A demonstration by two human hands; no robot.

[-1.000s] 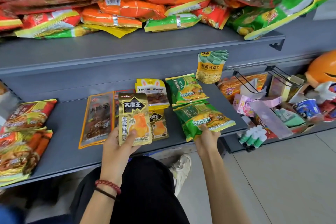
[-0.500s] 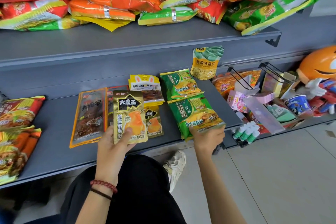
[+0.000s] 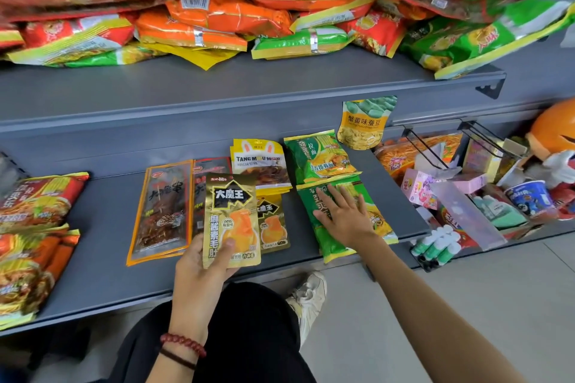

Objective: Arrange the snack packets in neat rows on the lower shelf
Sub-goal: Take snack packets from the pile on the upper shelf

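Left hand: pinches the gold snack packet by its lower edge, thumb on the face. It is held over the row, likely bound for its twin gold packet just beside.
Right hand: fingers spread flat, pressing the front green noodle packet — probably squaring it behind-to-front with the rear green packet.
Row so far: brown skewer packet leftmost and the Tang Mou Mou packet at the back, all lying flat.
Lower shelf: grey metal — red noodle packets well apart at left.
Upper shelf: heaped bags, unsorted.
Room: pale tiled floor.
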